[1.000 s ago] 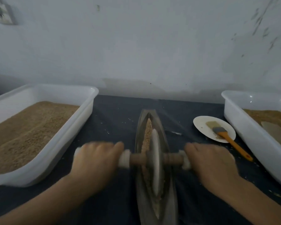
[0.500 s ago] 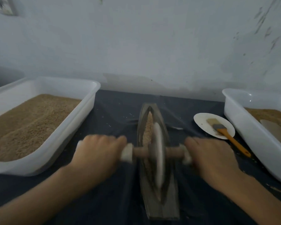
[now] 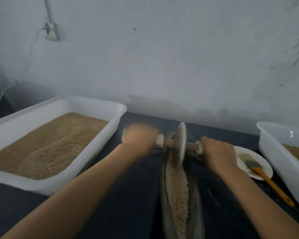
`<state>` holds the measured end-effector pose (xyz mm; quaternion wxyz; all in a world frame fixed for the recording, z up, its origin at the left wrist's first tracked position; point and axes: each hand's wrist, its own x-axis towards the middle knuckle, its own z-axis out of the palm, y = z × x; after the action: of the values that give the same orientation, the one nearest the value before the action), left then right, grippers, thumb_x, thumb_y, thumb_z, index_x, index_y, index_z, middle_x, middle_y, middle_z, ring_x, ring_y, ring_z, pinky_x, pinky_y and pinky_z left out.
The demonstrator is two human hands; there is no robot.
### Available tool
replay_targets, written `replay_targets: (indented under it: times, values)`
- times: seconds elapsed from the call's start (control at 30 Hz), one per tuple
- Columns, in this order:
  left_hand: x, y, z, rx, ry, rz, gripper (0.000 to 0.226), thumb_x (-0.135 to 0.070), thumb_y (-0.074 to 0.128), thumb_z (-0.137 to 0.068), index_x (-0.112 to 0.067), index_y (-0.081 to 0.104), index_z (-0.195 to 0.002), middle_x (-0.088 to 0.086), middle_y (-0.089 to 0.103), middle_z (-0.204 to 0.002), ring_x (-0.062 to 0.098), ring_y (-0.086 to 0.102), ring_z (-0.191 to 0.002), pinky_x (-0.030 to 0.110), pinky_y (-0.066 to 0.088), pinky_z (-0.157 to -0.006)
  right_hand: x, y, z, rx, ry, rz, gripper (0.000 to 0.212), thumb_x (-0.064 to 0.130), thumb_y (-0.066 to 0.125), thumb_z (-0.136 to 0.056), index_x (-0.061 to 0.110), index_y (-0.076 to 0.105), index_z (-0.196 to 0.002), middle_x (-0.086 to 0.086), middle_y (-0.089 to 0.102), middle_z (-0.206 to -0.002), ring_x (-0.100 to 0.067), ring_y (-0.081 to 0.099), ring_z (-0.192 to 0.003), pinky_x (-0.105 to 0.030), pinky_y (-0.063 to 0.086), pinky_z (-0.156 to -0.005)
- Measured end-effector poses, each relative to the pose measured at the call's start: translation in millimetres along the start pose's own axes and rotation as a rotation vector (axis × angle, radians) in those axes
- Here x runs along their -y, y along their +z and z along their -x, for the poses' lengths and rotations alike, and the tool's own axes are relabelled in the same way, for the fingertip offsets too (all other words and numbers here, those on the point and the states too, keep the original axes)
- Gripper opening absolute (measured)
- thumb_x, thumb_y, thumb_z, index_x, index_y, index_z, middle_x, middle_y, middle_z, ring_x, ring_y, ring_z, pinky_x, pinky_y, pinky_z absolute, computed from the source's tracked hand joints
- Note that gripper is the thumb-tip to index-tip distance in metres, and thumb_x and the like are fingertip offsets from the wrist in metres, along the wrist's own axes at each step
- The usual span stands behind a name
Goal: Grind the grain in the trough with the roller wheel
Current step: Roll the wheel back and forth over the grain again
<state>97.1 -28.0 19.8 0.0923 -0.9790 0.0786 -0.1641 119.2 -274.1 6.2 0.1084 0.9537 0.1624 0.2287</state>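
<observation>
The roller wheel is stood upright at the far end of the trough, its lower edge inside the groove; its wooden axle is held at both ends; the left hand is curled around the left handle, though it is blurred, and the right hand is wrapped around the right handle; the grain is spread along the trough, in front of the wheel; a white tub filled with grain is placed on the left of the dark table; a brush is laid on a white plate, beside a second tub on the right
</observation>
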Motion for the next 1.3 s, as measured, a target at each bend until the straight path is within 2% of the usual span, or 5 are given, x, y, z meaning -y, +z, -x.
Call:
replay_targets:
  times: [0.4, 0.53, 0.7, 1.1, 1.3]
  values:
    - [-19, -47, 122, 0.163, 0.206, 0.064, 0.038, -0.036, 0.063, -0.080, -0.034, 0.025, -0.083, -0.011, 0.027, -0.064, 0.008, 0.022, -0.052, 0.027, 0.011, -0.048, -3, -43, 106, 0.607, -0.085, -0.178, 0.026, 0.061, 0.041, -0.089, 0.045, 0.032, -0.107, 0.018, 0.044, -0.115, -0.001, 0.045, -0.117, -0.021, 0.037, -0.094]
    - [-15, -19, 69, 0.069, 0.127, -0.014, 0.025, -0.038, 0.065, -0.081, -0.031, 0.043, -0.089, -0.010, 0.051, -0.072, 0.011, 0.043, -0.057, 0.028, 0.026, -0.052, 3, -24, 89, 0.248, -0.005, -0.112, 0.033, 0.049, 0.062, -0.079, 0.034, 0.033, -0.079, 0.011, 0.048, -0.073, -0.011, 0.050, -0.063, -0.031, 0.033, -0.054]
    - [0, 9, -3, -0.031, -0.003, -0.029, 0.022, -0.042, 0.061, -0.082, -0.028, 0.046, -0.088, -0.004, 0.063, -0.084, 0.020, 0.052, -0.067, 0.033, 0.033, -0.060, 3, -11, 12, -0.015, -0.044, -0.014, 0.027, 0.024, 0.077, -0.072, 0.018, 0.053, -0.084, -0.002, 0.063, -0.074, -0.025, 0.060, -0.060, -0.026, 0.020, -0.047]
    - [-22, -47, 134, -0.027, 0.289, 0.095, 0.050, -0.043, 0.080, -0.040, -0.034, 0.042, -0.071, -0.013, 0.044, -0.054, 0.009, 0.047, -0.044, 0.024, 0.024, -0.044, 1, -57, 128, 0.575, -0.027, -0.166, 0.040, 0.056, 0.053, -0.080, 0.039, 0.019, -0.070, 0.015, 0.030, -0.075, -0.010, 0.039, -0.075, -0.031, 0.030, -0.066]
    - [-17, -5, 61, -0.017, 0.009, -0.013, 0.029, -0.041, 0.065, -0.081, -0.037, 0.037, -0.089, -0.011, 0.058, -0.085, 0.010, 0.054, -0.072, 0.027, 0.032, -0.062, 3, -21, 68, 0.193, -0.015, -0.190, 0.031, 0.037, 0.060, -0.085, 0.035, 0.029, -0.083, 0.006, 0.060, -0.085, -0.018, 0.059, -0.075, -0.033, 0.039, -0.060]
